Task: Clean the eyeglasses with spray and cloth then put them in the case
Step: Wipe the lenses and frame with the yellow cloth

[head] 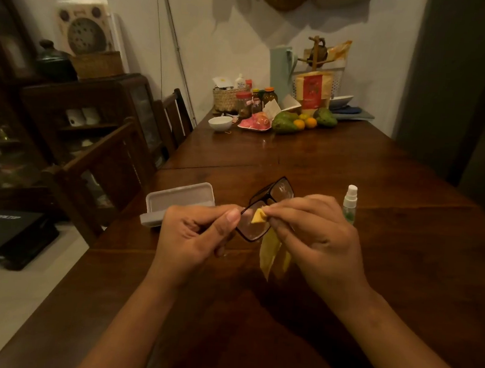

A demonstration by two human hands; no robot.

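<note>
The long wooden table point(339, 169) carries everything, and the open grey case point(175, 200) lies on it to the left, just beyond the left hand point(199, 233), its lid raised and its tray, as far as can be seen, empty. The glasses point(265, 212) are held above the table between both hands, their long axis slanting from near-left to far-right, so the near lens sits closest to the case. The left hand pinches the frame at its near end; the right hand point(313, 234) is closed on a yellow cloth point(270, 251), pressing a fold against the near lens. The spray bottle point(350, 203) stands upright just past the right hand. The left hand looks better placed to carry the glasses to the case.
</note>
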